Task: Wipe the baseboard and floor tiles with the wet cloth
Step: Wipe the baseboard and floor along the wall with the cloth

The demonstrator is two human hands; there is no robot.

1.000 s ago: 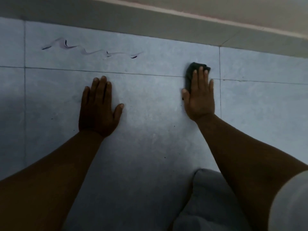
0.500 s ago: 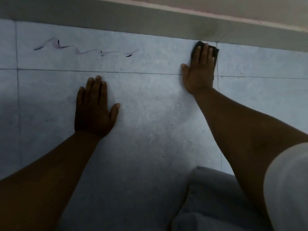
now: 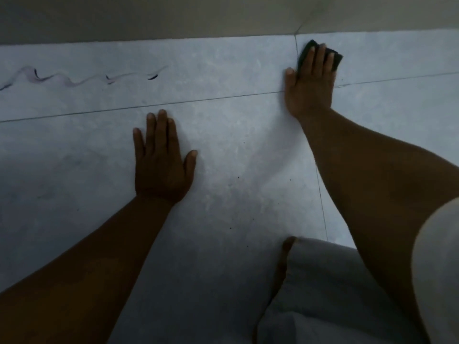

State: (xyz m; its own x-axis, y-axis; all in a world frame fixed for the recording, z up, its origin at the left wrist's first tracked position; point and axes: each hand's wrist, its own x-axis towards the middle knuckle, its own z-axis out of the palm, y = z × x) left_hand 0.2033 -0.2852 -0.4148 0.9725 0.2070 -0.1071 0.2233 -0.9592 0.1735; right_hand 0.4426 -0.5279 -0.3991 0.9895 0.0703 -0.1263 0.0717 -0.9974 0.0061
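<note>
My right hand presses a small dark wet cloth flat onto the pale blue-grey floor tiles, just below the grey baseboard and beside a tile joint. Only the cloth's far edges show past my fingers. My left hand lies flat and empty on the tile, fingers slightly spread, bearing my weight. A wavy dark smear runs along the far tile at the left, close to the baseboard.
My knee in grey cloth rests on the floor at the bottom right. A pale sleeve fills the right edge. Small dark specks dot the tile between my hands.
My right hand slid the cloth forward from the tile joint up to the strip beside the baseboard. The view shifted right, so the smear now sits further left. My left hand stayed planted.
</note>
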